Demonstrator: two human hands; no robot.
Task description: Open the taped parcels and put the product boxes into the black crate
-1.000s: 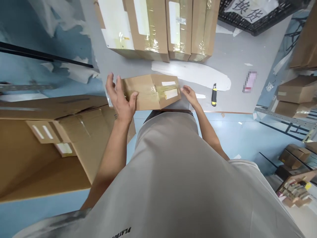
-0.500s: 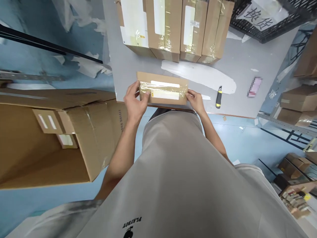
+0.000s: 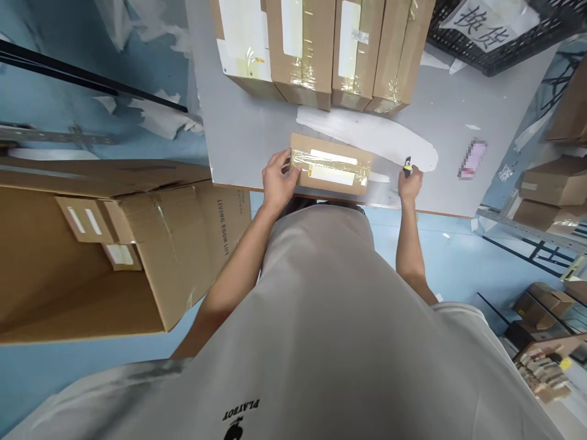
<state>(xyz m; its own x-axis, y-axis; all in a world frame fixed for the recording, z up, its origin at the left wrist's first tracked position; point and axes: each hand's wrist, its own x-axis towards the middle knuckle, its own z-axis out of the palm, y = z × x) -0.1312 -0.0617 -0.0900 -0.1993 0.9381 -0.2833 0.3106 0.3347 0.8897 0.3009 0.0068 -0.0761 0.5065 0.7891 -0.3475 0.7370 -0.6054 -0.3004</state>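
The taped carton [image 3: 332, 164] lies on the surface [image 3: 247, 134], immediately right of the fingers of the left hand [image 3: 277, 184], which grip its left end. Well apart from it, the right hand [image 3: 409, 183] has its fingers closed around the yellow-and-black cutter [image 3: 407, 166], whose tip juts out just beyond them.

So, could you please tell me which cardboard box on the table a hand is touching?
The small taped box alone in front, the left hand on its end; no hand touches the row of boxes behind it.
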